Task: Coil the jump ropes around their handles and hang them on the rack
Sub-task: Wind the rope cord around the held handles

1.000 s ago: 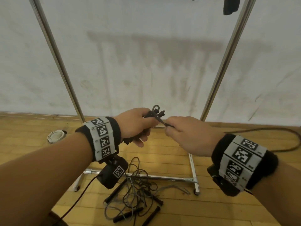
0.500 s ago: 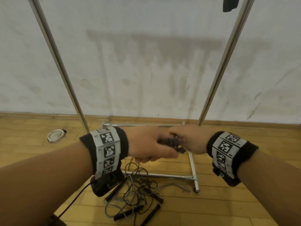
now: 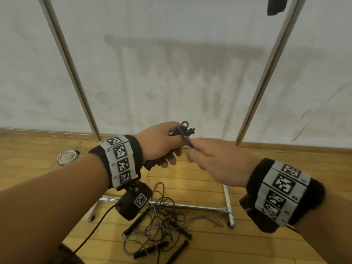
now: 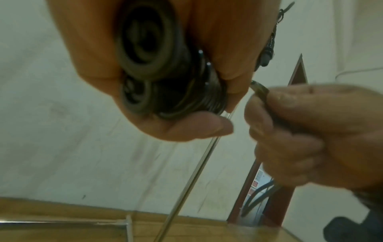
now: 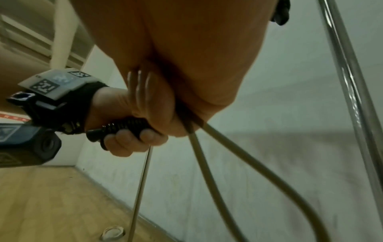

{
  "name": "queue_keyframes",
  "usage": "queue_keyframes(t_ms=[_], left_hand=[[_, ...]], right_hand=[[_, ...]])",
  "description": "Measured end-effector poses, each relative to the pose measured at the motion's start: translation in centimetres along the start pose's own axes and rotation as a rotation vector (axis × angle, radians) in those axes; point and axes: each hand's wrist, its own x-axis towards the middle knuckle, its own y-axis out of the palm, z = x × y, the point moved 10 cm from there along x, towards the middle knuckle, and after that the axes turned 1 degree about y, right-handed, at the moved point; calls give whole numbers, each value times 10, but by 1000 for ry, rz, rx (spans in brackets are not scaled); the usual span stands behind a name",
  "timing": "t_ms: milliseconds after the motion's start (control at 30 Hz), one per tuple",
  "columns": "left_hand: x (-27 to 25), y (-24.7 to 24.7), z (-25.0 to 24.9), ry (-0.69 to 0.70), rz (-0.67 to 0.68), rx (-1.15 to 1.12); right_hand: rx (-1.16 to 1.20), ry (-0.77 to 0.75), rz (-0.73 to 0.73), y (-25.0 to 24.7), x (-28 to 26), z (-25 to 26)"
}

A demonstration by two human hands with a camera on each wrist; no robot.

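Left hand (image 3: 160, 141) grips the paired jump-rope handles (image 4: 149, 65) with cord already coiled round them; right hand (image 3: 213, 159), just beside it, pinches the loose rope end (image 3: 187, 141). Judged step: finishing the wrap, so next comes tucking that end, then hanging. Below the hands lie tangled ropes (image 3: 162, 221); beyond stands the rack (image 3: 266, 73).

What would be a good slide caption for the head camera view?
Left hand grips the coiled jump rope handles while right hand pinches the rope end, tangled ropes on the floor below.

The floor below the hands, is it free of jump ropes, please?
No, a tangled pile of jump ropes with black handles lies on the wooden floor by the rack's base bar.
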Motion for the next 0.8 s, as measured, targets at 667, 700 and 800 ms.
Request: queue_keyframes(t_ms=[667,700,800], left_hand=[[-24,75,1,1,390,545],[-21,74,4,-18,366,590],[-13,68,13,-75,310,705]], right_hand=[[-367,161,122,10,26,-60],[-342,163,65,3,29,-57],[-358,130,-32,-10,32,-42]])
